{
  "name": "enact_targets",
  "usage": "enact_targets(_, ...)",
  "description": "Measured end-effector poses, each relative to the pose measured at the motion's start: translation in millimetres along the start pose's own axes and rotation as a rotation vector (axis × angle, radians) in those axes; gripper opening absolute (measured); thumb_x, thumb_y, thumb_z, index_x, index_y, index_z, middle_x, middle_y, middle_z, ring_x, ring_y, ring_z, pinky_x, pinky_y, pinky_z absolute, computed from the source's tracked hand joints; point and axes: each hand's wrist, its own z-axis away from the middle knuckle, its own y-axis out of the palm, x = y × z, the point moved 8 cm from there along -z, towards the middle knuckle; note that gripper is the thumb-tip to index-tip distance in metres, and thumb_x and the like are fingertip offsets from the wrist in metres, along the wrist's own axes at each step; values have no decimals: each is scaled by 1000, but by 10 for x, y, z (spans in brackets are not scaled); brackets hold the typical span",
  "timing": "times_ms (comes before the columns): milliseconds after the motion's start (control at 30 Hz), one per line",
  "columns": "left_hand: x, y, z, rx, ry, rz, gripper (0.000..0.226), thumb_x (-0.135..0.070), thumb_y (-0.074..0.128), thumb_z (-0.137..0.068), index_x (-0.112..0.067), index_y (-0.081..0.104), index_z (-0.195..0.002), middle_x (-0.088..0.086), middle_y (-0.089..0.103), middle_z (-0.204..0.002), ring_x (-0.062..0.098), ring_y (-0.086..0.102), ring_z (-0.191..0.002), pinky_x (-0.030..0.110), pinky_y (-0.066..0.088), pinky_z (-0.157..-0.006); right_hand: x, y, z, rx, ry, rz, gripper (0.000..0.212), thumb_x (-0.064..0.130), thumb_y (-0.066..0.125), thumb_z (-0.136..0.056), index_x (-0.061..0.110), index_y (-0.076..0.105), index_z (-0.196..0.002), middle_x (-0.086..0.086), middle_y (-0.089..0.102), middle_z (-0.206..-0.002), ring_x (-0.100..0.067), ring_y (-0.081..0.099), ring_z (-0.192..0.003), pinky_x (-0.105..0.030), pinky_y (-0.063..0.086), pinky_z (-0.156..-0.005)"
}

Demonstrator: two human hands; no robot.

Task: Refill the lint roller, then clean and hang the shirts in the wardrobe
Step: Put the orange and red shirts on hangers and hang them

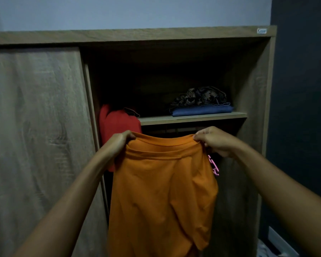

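An orange shirt hangs in front of the open wardrobe, stretched between both hands at its top edge. My left hand grips the left corner of the shirt. My right hand grips the right corner, and a pink hanger sticks out just below that hand, mostly hidden by the fabric and my fingers. A red shirt hangs inside the wardrobe at the left, behind my left hand. The lint roller is not in view.
A closed sliding door covers the wardrobe's left half. On the inner shelf lie a folded blue garment and a dark patterned one. A dark wall stands right of the wardrobe.
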Motion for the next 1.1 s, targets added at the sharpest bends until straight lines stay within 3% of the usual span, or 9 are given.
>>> enact_targets(200, -255, 104, -59, -14, 180, -80, 36, -30, 49, -100, -6, 68, -83, 6, 56, -65, 19, 52, -61, 32, 39, -62, 170, 327, 49, 131, -85, 298, 13, 27, 68, -87, 17, 71, -95, -7, 73, -94, -15, 64, -81, -31, 52, -78)
enact_targets(300, -469, 316, -9, 85, 311, -253, 27, -28, 57, -95, -6, 69, -85, 11, 65, -76, 25, 58, -68, 37, 46, -67, 345, 694, 92, 218, -167, 282, 31, 36, 75, -81, 24, 67, -108, -1, 73, -98, -9, 68, -84, -26, 52, -78)
enact_targets(400, -530, 459, 46, 209, 407, -383, 16, -27, 62, -89, -14, 69, -83, 10, 66, -81, 25, 60, -74, 41, 47, -68, 543, 828, 99, 79, -277, 290, 19, 33, 65, -90, 15, 72, -88, -4, 73, -75, -8, 68, -64, -22, 51, -61)
enact_targets(467, -443, 442, 43, 212, 382, -417, 4, -18, 62, -90, -19, 66, -91, 1, 64, -84, 16, 60, -77, 32, 46, -67, 573, 740, 79, -38, -240, 232, 33, 27, 55, -95, 4, 72, -76, -10, 71, -63, -16, 67, -53, -23, 50, -51)
enact_targets(567, -173, 317, -5, 141, 267, -515, 28, -4, 61, -83, -23, 62, -104, 1, 64, -91, 16, 63, -79, 28, 54, -63, 585, 543, 74, -174, -194, 123, 42, 23, 50, -94, -6, 67, -70, -12, 63, -50, -20, 62, -41, -23, 47, -43)
enact_targets(700, 215, 92, -84, 89, 133, -608, 21, -5, 67, -82, -17, 69, -98, 4, 72, -94, 17, 69, -85, 34, 60, -77, 475, 302, 52, -286, -117, 67, 41, 21, 49, -93, -6, 68, -69, -11, 63, -49, -22, 60, -40, -24, 45, -41)
enact_targets(800, 307, 9, -95, 135, 90, -411, 10, -5, 65, -89, -8, 74, -87, 9, 74, -82, 16, 68, -72, 29, 55, -65, 387, 203, 47, -344, -99, 148, 43, 24, 51, -92, -1, 69, -64, -12, 67, -52, -22, 65, -44, -23, 45, -43)
enact_targets(967, 148, 112, -33, 204, 25, -59, 26, -16, 54, -99, 0, 71, -88, 6, 58, -66, 15, 52, -57, 25, 43, -57, 277, 354, 8, -295, -82, 367, 41, 36, 58, -91, 6, 72, -66, -5, 69, -61, -15, 63, -55, -26, 46, -52)
enact_targets(1100, -10, 153, -69, 163, 55, -39, 49, -37, 50, -99, 9, 66, -104, 16, 60, -83, 28, 58, -75, 36, 45, -75, 172, 447, -50, -253, -64, 414, 34, 30, 60, -92, 14, 69, -64, 1, 64, -63, -11, 59, -58, -23, 40, -52)
